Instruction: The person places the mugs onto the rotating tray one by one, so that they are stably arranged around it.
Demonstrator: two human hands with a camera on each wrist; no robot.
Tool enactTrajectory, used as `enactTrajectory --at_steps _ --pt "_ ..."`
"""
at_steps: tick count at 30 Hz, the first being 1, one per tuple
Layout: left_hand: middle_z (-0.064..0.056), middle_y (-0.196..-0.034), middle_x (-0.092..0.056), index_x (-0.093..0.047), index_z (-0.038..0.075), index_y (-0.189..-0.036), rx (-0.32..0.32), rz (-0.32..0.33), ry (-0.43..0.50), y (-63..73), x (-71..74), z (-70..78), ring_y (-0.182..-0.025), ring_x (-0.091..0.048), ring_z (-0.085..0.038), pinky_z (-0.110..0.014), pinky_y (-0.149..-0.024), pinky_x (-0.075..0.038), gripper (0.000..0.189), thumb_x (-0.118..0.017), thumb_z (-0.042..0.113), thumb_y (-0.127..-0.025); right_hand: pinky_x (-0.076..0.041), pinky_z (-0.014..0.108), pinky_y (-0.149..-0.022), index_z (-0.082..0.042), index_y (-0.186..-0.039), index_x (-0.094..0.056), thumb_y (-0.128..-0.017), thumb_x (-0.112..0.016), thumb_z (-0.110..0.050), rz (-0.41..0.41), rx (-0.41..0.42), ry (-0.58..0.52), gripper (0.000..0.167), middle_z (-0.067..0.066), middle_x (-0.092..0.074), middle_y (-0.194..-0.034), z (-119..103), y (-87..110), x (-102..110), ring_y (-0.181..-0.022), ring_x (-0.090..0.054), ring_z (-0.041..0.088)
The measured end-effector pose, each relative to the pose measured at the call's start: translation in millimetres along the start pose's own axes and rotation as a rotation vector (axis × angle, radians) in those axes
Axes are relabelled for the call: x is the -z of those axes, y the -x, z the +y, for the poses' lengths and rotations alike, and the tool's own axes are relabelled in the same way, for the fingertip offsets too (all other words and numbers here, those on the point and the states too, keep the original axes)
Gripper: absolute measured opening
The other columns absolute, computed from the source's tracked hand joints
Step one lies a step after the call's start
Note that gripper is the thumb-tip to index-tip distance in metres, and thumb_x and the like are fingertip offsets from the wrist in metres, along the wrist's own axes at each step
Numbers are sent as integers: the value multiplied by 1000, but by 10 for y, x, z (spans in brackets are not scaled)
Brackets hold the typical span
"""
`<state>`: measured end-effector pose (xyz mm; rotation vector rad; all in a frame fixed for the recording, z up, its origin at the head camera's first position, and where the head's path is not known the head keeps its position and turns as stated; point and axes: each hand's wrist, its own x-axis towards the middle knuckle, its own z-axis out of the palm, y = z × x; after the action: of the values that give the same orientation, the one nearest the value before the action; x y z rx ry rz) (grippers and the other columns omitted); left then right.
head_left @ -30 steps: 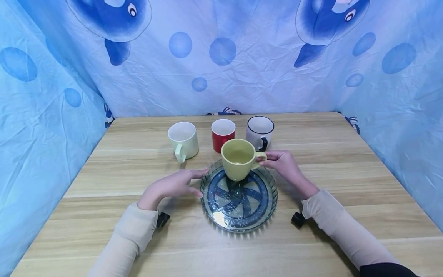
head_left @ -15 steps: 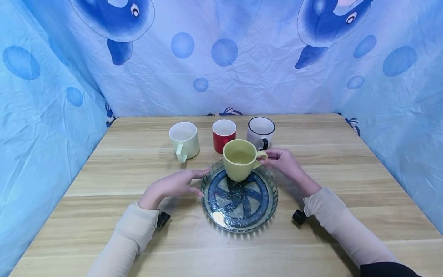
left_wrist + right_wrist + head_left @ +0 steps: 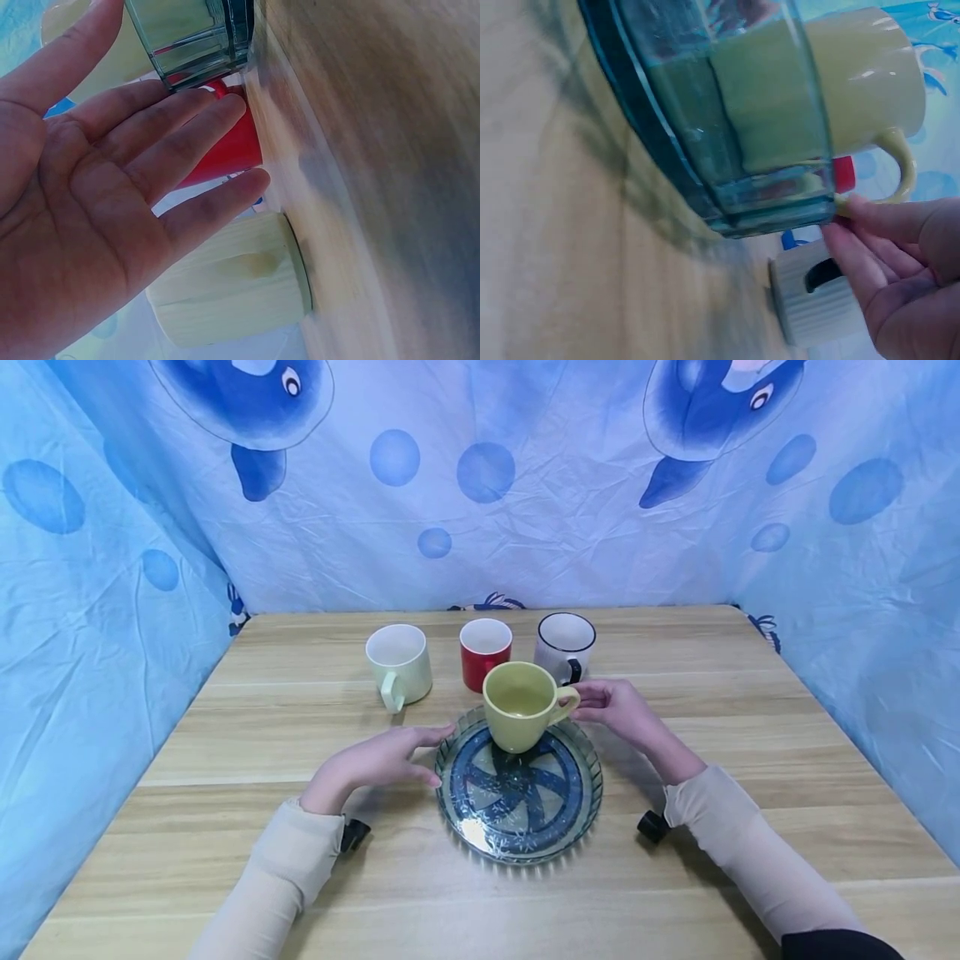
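Observation:
A yellow mug [image 3: 517, 706] stands upright at the back of a round clear glass plate [image 3: 465, 839] with a ribbed rim, its handle pointing right. My right hand [image 3: 617, 710] is right beside that handle, fingers loosely extended. In the right wrist view, the thumb and fingertips [image 3: 859, 214] overlap the handle's lower end. At the plate's left rim is my left hand [image 3: 378, 760], thumb and fingers spread apart. The left wrist view shows its palm and straight fingers [image 3: 187, 146], with fingertips close to the glass wall [image 3: 195, 52].
Behind the plate stand a pale green mug [image 3: 408, 672], a red mug [image 3: 480, 668] and a white mug [image 3: 555, 656] with a dark rim and black handle. All are on a wooden table [image 3: 225, 743]. A blue dolphin-print curtain [image 3: 570, 518] surrounds the back and sides.
My right hand has drawn slightly right, off the yellow mug's handle, letting it go. The mug, the plate and my left hand have stayed in place.

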<state>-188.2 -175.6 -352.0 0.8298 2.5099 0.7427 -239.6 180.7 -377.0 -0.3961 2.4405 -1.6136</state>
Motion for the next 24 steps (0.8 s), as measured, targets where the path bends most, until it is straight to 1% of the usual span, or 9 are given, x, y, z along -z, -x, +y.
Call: enactTrajectory --at_steps 3,5,7,10,13,16,20,22,24 --pt "-17 -153 -37 -35 0 -148 2 2 -3 9 3 4 -138 -42 -34 -50 -116 -34 78 -74 22 -84 -59 23 -82 12 -125 -55 -87 -60 9 -17 11 18 39 31 -64 -117 -30 -9 17 -86 -67 1" --pt "-17 -153 -37 -35 1 -148 2 3 -5 9 3 4 -138 -42 -34 -49 -116 -34 78 -74 22 -84 -60 26 -81 14 -124 -55 -90 -57 9 5 2 20 34 33 -63 -116 -48 -18 30 -85 -67 1" --pt "-17 -153 -37 -35 0 -147 -4 3 -10 9 2 6 -138 -42 -34 -49 -116 -34 78 -74 22 -84 -61 29 -81 15 -121 -56 -92 -56 6 59 -15 18 30 32 -64 -115 -67 -28 38 -83 -67 1" --pt "-17 -153 -37 -35 0 -147 -4 2 -10 6 3 13 -139 -41 -34 -49 -116 -33 78 -74 22 -84 -61 33 -81 12 -117 -59 -93 -59 0 172 -50 16 27 28 -66 -111 -84 -41 47 -80 -65 -1" --pt "-16 -153 -37 -35 1 -147 4 -1 -7 3 4 19 -139 -41 -33 -49 -117 -33 77 -74 23 -84 -61 33 -80 10 -115 -60 -92 -62 -4 270 -74 12 27 19 -69 -102 -91 -57 44 -76 -64 -2" --pt "-16 -153 -37 -35 0 -147 -2 -2 -14 0 3 12 -139 -42 -33 -49 -116 -34 77 -74 23 -84 -61 32 -78 11 -113 -58 -91 -63 -3 330 -78 -3 27 8 -66 -91 -90 -78 33 -73 -63 -2" --pt "-17 -153 -37 -35 -1 -147 -12 -1 -16 6 3 2 -138 -42 -34 -49 -116 -34 77 -73 23 -84 -62 31 -76 12 -114 -58 -90 -63 -2 355 -70 -4 29 3 -62 -86 -80 -96 23 -71 -62 -1" --pt "-17 -153 -37 -36 -1 -147 -11 0 -14 8 5 0 -138 -42 -34 -49 -116 -34 77 -73 24 -84 -62 30 -76 11 -116 -59 -90 -63 -2 352 -66 19 29 7 -64 -90 -76 -97 21 -71 -60 -2" --pt "-17 -153 -38 -36 -1 -147 -11 0 -15 9 5 -1 -138 -42 -34 -49 -116 -34 77 -73 24 -84 -61 25 -74 10 -117 -59 -90 -64 -2 343 -58 49 31 17 -66 -96 -71 -96 19 -72 -59 -4"
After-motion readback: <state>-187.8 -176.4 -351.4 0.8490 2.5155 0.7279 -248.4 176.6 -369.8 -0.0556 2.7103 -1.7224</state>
